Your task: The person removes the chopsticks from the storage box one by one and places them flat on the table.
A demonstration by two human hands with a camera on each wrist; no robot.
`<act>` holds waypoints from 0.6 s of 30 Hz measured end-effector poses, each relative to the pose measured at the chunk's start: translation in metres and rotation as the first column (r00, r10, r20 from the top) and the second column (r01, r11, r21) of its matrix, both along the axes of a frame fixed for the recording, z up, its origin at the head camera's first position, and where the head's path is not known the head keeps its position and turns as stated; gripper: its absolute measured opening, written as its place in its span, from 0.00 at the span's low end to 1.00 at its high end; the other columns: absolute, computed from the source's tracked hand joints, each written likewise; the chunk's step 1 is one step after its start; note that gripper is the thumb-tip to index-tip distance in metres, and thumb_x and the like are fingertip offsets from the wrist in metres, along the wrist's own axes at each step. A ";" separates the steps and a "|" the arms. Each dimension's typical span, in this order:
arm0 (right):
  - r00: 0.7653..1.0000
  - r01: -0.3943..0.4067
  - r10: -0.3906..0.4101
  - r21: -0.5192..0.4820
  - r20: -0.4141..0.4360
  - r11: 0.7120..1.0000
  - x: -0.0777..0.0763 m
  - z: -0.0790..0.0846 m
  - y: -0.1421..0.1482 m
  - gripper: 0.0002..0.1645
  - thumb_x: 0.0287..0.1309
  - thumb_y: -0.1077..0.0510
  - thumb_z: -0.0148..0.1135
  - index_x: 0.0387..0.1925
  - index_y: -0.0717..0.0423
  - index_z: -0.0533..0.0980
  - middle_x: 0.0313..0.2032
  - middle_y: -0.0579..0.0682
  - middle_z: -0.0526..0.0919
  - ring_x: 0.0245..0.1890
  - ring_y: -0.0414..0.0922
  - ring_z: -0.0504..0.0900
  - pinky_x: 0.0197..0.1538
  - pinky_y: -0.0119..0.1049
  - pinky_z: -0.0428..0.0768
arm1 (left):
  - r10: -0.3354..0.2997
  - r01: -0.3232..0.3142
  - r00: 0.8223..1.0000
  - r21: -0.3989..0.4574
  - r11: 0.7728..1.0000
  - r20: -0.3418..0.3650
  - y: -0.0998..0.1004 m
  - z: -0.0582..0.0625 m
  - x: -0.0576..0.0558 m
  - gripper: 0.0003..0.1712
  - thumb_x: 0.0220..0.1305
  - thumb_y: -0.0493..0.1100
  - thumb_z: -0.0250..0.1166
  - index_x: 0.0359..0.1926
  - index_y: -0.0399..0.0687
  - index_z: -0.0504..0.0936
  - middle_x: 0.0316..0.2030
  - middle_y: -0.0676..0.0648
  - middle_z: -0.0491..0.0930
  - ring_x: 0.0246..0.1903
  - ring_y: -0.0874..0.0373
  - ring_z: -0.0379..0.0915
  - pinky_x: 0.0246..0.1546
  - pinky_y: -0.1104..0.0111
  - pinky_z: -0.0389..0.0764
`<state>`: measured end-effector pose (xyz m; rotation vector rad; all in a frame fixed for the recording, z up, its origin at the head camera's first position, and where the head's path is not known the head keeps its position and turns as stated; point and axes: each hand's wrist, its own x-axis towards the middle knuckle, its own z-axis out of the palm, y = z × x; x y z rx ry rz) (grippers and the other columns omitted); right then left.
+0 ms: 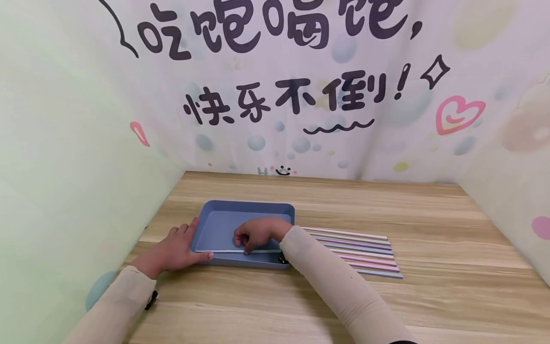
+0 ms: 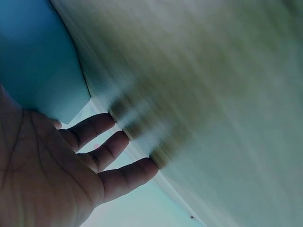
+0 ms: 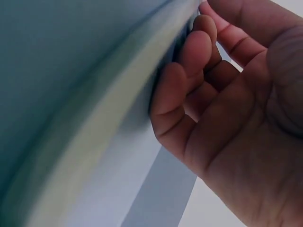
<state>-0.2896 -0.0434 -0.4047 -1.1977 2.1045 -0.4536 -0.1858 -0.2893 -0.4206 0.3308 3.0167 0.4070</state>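
A blue rectangular tray [image 1: 223, 222] lies on the wooden table. Inside it, along the near side, runs a thin pale stick [image 1: 223, 251]. My right hand [image 1: 259, 233] reaches over the tray and pinches this stick between thumb and fingertips; in the right wrist view the stick [image 3: 104, 123] is blurred and the pinch is partly cut off. My left hand [image 1: 176, 248] rests against the tray's left side, thumb by its near-left corner. The left wrist view shows the fingers [image 2: 128, 182] fairly straight, beside the tray wall [image 2: 38, 52].
Several thin coloured sticks [image 1: 365, 246], pink, purple, white and blue among them, lie side by side right of the tray; my right sleeve [image 1: 335, 282] hides part of them. A printed cloth wall [image 1: 275, 143] stands behind the table [image 1: 438, 239], with pale walls at both sides.
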 end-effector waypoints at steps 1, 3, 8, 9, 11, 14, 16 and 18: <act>1.000 0.002 -0.002 0.003 -0.008 1.000 0.001 0.000 0.000 0.10 0.59 0.66 0.68 0.38 0.54 0.75 0.28 0.45 0.72 0.30 0.40 0.71 0.36 0.29 0.69 | 0.000 0.000 1.000 -0.001 1.000 -0.001 0.000 0.000 0.000 0.69 0.55 0.76 0.62 0.73 0.25 0.48 0.59 0.24 0.66 0.57 0.29 0.62 0.54 0.43 0.70; 1.000 0.005 -0.005 0.008 -0.021 1.000 0.002 0.001 0.000 0.10 0.59 0.66 0.67 0.38 0.54 0.75 0.28 0.45 0.71 0.30 0.40 0.70 0.36 0.29 0.69 | -0.001 0.001 1.000 -0.003 1.000 -0.002 0.000 0.000 0.000 0.69 0.55 0.76 0.61 0.73 0.25 0.48 0.59 0.24 0.67 0.57 0.29 0.62 0.54 0.43 0.70; 0.999 0.008 -0.008 0.013 -0.045 1.000 0.003 0.000 -0.001 0.10 0.59 0.68 0.66 0.38 0.54 0.75 0.28 0.45 0.71 0.30 0.40 0.71 0.35 0.29 0.68 | -0.001 0.001 1.000 -0.006 1.000 0.004 0.000 0.001 0.000 0.69 0.55 0.77 0.61 0.74 0.25 0.47 0.60 0.24 0.66 0.58 0.28 0.61 0.54 0.43 0.70; 0.999 0.011 -0.010 0.014 -0.050 1.000 0.003 0.000 -0.001 0.10 0.59 0.68 0.66 0.38 0.55 0.75 0.27 0.45 0.71 0.30 0.40 0.70 0.35 0.29 0.68 | -0.001 0.001 1.000 -0.006 1.000 0.005 0.000 0.001 0.000 0.69 0.55 0.77 0.61 0.74 0.26 0.47 0.60 0.24 0.66 0.58 0.28 0.61 0.54 0.42 0.70; 0.998 0.021 -0.020 0.015 -0.060 1.000 0.004 -0.001 -0.002 0.10 0.58 0.69 0.65 0.37 0.55 0.74 0.27 0.45 0.70 0.29 0.40 0.70 0.34 0.29 0.68 | -0.002 0.002 1.000 -0.005 1.000 0.007 0.000 0.002 0.000 0.69 0.55 0.77 0.61 0.74 0.25 0.47 0.60 0.23 0.65 0.58 0.28 0.61 0.55 0.42 0.69; 0.997 0.039 -0.038 0.017 -0.073 0.999 0.004 -0.002 -0.002 0.10 0.58 0.70 0.64 0.37 0.55 0.75 0.26 0.45 0.70 0.28 0.40 0.70 0.33 0.29 0.67 | -0.004 0.004 1.000 -0.004 1.000 0.010 0.001 0.002 0.000 0.69 0.56 0.76 0.61 0.74 0.25 0.47 0.60 0.23 0.65 0.58 0.27 0.61 0.55 0.42 0.69; 0.996 0.049 -0.048 0.015 -0.075 0.999 0.004 -0.003 -0.002 0.09 0.59 0.70 0.63 0.37 0.55 0.75 0.25 0.45 0.69 0.28 0.40 0.69 0.33 0.29 0.67 | -0.004 0.004 1.000 -0.004 1.000 0.015 0.001 0.003 0.000 0.69 0.56 0.76 0.61 0.74 0.25 0.46 0.60 0.23 0.65 0.58 0.27 0.61 0.55 0.42 0.69; 0.996 0.057 -0.056 0.012 -0.075 0.998 0.005 -0.002 -0.002 0.09 0.59 0.70 0.63 0.37 0.55 0.75 0.25 0.45 0.69 0.27 0.40 0.69 0.33 0.30 0.67 | -0.006 0.006 1.000 -0.006 1.000 0.020 0.001 0.002 0.000 0.69 0.55 0.77 0.61 0.74 0.26 0.46 0.60 0.23 0.65 0.58 0.28 0.61 0.55 0.42 0.69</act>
